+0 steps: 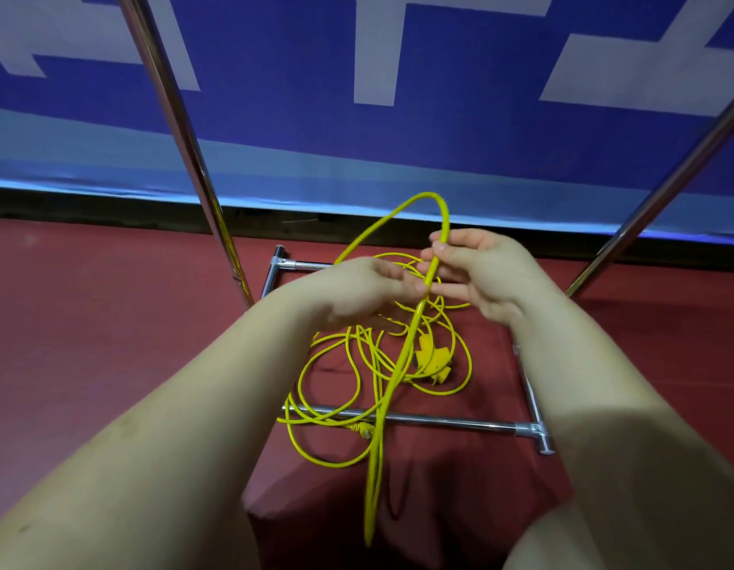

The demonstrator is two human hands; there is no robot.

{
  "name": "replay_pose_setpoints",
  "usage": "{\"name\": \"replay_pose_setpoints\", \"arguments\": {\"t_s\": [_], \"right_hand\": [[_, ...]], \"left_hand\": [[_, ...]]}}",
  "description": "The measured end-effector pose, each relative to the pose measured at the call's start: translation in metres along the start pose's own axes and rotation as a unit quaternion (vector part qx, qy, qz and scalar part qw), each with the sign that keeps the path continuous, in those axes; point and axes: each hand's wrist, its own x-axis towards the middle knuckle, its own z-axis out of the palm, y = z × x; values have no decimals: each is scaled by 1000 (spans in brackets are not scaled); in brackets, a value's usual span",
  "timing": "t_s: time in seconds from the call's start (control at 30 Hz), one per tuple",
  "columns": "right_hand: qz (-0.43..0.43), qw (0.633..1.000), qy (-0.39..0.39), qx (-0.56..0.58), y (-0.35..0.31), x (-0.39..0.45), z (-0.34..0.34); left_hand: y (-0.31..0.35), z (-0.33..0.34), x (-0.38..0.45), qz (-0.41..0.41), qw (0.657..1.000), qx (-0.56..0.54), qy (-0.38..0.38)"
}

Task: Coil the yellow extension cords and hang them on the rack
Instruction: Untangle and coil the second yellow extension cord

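the left grip (357, 290) and the right grip (476, 269) meet just above the centre of the frame, both pinching the same yellow cord (402, 364). the right thumb and fingers curl round the cord where a raised loop (431, 199) arches above the hands; the left fingertips pinch it just below. from there a doubled strand runs down to the bottom centre. the rest of the cord lies in loose tangled rings on the red floor (110, 322), with a yellow plug block (431, 357) among them, inside the chrome rack base (439, 423). two rack poles (184, 137) rise toward the upper left and right, before a blue banner (295, 76).
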Motion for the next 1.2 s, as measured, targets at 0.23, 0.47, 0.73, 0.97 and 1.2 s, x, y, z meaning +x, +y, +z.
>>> {"name": "replay_pose_setpoints", "arguments": {"t_s": [0.23,0.47,0.73,0.97,1.2], "right_hand": [[-35,986,68,147,-7,7,-11],[68,984,-108,-120,4,-2,-3],[72,949,-223,-211,11,-9,8],[16,999,-46,-22,-2,-1,-1],[17,982,98,158,-5,7,-13]], "left_hand": [[-1,-1,0,16,999,25,-20],[6,-4,5,77,977,-148,132],[9,-11,10,127,933,-269,204],[5,-9,8,48,983,-150,95],[-3,-3,8,44,998,38,11]]}}
